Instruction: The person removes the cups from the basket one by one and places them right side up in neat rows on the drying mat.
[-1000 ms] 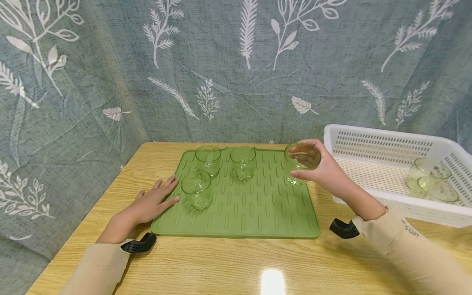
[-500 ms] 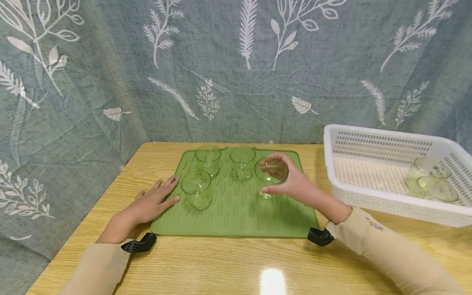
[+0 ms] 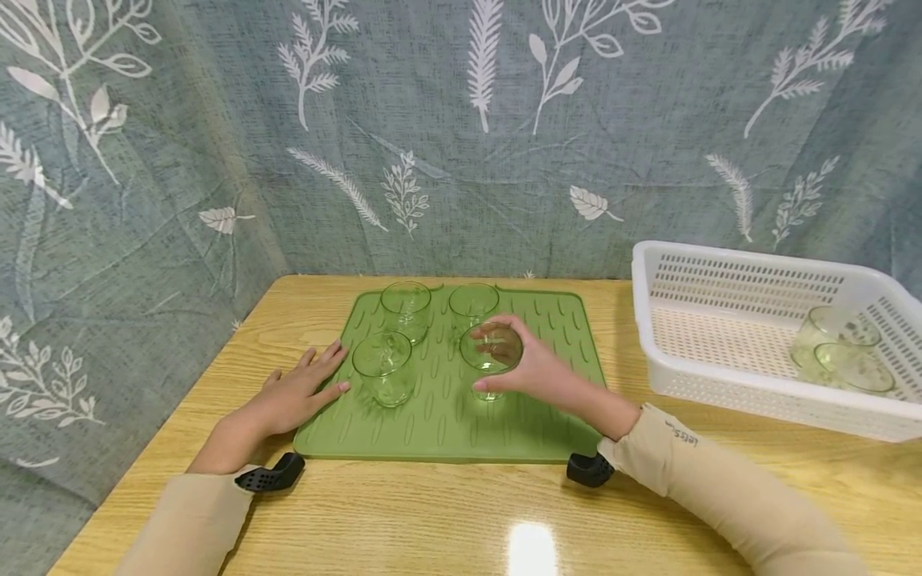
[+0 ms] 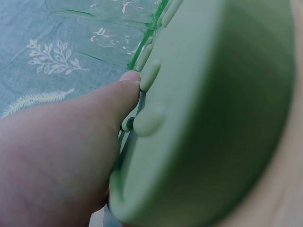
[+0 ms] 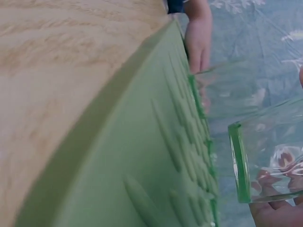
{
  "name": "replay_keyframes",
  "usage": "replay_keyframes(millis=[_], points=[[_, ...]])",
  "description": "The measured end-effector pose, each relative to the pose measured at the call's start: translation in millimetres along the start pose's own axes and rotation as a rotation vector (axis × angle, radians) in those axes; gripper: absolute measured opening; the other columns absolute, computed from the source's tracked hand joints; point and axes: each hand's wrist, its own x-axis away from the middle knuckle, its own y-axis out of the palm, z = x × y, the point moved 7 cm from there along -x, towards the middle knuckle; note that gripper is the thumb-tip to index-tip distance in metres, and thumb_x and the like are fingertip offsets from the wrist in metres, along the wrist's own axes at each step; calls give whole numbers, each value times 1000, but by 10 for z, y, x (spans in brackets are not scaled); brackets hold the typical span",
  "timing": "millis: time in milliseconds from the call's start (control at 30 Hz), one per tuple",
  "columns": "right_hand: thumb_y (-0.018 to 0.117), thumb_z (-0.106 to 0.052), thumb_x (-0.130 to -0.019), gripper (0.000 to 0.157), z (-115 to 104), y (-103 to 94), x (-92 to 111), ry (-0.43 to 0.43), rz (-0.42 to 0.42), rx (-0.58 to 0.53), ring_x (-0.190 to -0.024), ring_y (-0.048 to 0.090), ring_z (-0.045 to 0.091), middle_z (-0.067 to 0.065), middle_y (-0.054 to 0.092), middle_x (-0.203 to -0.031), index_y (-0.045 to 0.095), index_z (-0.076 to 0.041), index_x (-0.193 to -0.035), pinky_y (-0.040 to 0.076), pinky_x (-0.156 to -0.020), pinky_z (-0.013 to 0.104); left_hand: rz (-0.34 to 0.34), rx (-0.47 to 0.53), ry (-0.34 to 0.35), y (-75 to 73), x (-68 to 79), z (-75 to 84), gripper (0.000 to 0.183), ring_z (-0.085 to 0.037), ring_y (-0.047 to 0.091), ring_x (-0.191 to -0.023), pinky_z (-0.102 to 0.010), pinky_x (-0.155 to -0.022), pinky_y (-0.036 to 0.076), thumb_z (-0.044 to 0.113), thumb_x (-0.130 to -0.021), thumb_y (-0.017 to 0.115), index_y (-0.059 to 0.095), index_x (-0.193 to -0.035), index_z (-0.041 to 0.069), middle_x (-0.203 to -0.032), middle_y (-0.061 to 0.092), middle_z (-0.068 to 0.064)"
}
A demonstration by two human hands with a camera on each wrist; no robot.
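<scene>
I take the middle of the green mat (image 3: 432, 436) as the centre of my clock, seen from the head view. Closest to me is the wooden bench (image 3: 403, 516), with a bright reflection (image 3: 533, 552) at 5 o'clock. Between 8 and 9 o'clock is the left hand (image 3: 291, 400); its fingers lie straight and spread, grasping nothing, the tips at the edge of the mat. Its thumb is just beside the front glass (image 3: 384, 372), which stands upright at 9 o'clock — if they touch, I cannot tell.

The right hand (image 3: 536, 364) comes in from 3 o'clock, its fingers and thumb curved around the green glass (image 3: 479, 365). This one is near the centre, roughly upright, and the right wrist view shows its base slightly apart from the mat.

Farther, two glasses stand upright on the mat: one at 11 o'clock (image 3: 406, 314), one just past 12 (image 3: 470, 306). The white basket (image 3: 749, 398) is at 3 o'clock, well apart, with two more glasses (image 3: 853, 368) at its right end. Behind everything hangs a blue-grey curtain (image 3: 432, 192) with white leaves.
</scene>
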Motion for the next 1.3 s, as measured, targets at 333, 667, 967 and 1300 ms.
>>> replay_keyframes(millis=[333,667,967,1300], points=[[83,-6,-67,82,179,96,-69,60,33,9,-126,40,31,14,41,-138,33,-10,-132,34,-102,38,-1,3,4,0,0,19,73,-42,1,-137,-75,-92,1,56,-96,34,14,-151,13,-155,6,-9],[83,-6,-67,85,251,145,-85,88,77,-24,-127,39,31,13,40,-139,30,-9,-134,42,-95,38,3,3,3,4,18,23,72,-43,2,-137,-75,-92,1,55,-96,35,14,-151,13,-155,6,-10],[82,-3,-68,87,274,183,-113,112,85,-35,-127,38,30,11,40,-140,28,-8,-136,41,-96,38,4,9,8,11,14,38,72,-43,2,-137,-75,-92,1,55,-96,35,15,-151,12,-155,7,-10],[84,-9,-67,91,289,185,-126,145,96,70,-123,44,27,15,45,-136,28,-8,-138,40,-97,39,2,4,6,1,20,33,72,-42,2,-137,-75,-92,1,55,-96,35,14,-151,13,-155,7,-10]])
